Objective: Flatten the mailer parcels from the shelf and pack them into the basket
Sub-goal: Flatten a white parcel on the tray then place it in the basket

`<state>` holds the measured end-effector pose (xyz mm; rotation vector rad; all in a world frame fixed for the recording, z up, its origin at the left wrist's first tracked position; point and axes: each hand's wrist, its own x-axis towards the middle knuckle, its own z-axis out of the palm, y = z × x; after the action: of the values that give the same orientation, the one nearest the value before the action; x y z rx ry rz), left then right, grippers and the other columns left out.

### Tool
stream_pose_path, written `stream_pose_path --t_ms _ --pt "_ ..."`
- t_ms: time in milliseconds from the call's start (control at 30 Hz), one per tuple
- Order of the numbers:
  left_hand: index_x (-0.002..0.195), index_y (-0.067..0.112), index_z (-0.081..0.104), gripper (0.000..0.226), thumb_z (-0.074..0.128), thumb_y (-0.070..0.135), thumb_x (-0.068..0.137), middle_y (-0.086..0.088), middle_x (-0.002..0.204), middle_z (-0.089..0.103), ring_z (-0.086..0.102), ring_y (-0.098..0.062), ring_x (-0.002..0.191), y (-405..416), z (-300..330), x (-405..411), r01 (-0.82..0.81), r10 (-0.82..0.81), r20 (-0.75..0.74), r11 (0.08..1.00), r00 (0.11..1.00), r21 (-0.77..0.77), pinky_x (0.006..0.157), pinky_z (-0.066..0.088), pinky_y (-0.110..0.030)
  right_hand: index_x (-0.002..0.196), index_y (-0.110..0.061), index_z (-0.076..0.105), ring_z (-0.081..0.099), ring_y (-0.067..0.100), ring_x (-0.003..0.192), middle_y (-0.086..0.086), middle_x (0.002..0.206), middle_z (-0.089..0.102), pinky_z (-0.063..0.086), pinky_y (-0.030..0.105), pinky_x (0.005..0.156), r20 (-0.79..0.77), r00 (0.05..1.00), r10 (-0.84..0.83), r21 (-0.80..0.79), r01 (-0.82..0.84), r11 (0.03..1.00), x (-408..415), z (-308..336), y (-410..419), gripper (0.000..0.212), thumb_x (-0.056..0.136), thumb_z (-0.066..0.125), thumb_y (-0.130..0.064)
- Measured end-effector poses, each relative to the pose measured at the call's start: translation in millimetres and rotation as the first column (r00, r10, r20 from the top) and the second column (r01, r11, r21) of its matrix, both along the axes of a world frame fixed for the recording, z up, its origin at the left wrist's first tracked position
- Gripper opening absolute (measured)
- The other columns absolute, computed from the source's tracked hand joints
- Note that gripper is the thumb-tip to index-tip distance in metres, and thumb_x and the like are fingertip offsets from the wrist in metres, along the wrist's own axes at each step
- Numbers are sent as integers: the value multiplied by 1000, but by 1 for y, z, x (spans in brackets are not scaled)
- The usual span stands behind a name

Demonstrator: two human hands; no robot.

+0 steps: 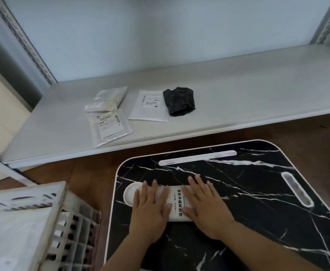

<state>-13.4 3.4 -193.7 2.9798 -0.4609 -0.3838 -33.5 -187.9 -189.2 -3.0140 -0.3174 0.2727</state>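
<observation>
A white plastic mailer parcel with black printed lettering [177, 204] lies flat on the black marble-patterned counter [258, 192]. On the pale grey shelf [238, 90] lie four more: a clear crinkled pouch [106, 99], a clear labelled pouch [110, 127] just in front of it, a flat white labelled mailer [150, 109] and a crumpled black bag [179, 101] beside it. The white slatted basket [49, 222] sits at lower left, holding white mailers [13, 227]

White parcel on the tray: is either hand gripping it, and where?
Neither grips it. The left hand and right hand press flat on the parcel, one on each end.
</observation>
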Motion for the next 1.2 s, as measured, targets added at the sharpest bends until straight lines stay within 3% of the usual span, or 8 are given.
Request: stream_pose_path --t_ms 67,167,267,367,633,767,967,1200 --pt "145 40 -18 88 -37 68 65 0 160 -16 -27 -23 143 -4 -6 5 57 -58 36 998 998 29 118 -13 -46 147 -30 -12 -27 20 142 -2 155 -24 -17 37 112 -51 998 30 33 -28 999 4 -14 5 73 84 -7 -68" --pt "143 42 -20 78 -32 68 71 2 160 -16 -24 -22 144 -6 -10 12 58 -59 59 998 997 13 118 -9 -48 141 -33 -25 -35 15 139 -5 150 -33 -20 40 113 -64 998 -16 40 19 999 8 -22 9 71 81 -11 -69" --pt "143 42 -20 62 -10 66 87 1 160 -16 -22 -23 145 -4 -21 17 60 -61 83 998 995 14 118 -9 -49 149 -31 -10 -21 19 145 0 158 -18 -10 46 114 -17 999 -31 50 32 998 9 -34 11 71 92 4 -71" --pt "150 36 4 61 7 63 96 -5 161 11 1 -28 148 -2 -31 15 62 -60 121 998 991 -16 115 5 -53 151 -27 16 9 24 148 7 160 13 9 51 112 19 999 -40 26 40 999 8 -39 12 68 96 17 -67" --pt "151 34 17 61 10 61 97 -7 159 19 11 -32 147 -2 -42 17 83 -81 144 997 986 -8 112 9 -55 148 -33 20 22 28 145 9 157 24 12 51 110 25 999 -28 29 28 999 10 -42 12 60 97 18 -65" --pt "151 36 13 62 5 63 96 -6 160 17 8 -31 147 -1 -42 18 71 -69 109 997 992 -21 113 5 -54 148 -38 11 7 22 148 3 160 11 1 48 114 -33 999 -27 45 29 999 11 -41 12 62 95 7 -69" --pt "146 43 -17 72 -17 68 78 3 159 -19 -25 -23 144 -2 -31 19 74 -74 18 997 997 3 116 -14 -50 144 -41 -17 -28 14 143 -8 153 -27 -17 45 115 -91 996 -2 53 6 999 14 -32 11 79 73 -23 -76" --pt "148 38 -16 85 -3 79 76 2 158 -24 -29 -22 142 -1 -27 26 102 -98 -95 994 991 31 115 -16 -51 141 -29 -30 -42 10 134 -7 150 -40 -21 47 115 -256 954 154 47 -147 988 19 -21 -5 103 68 13 -88"
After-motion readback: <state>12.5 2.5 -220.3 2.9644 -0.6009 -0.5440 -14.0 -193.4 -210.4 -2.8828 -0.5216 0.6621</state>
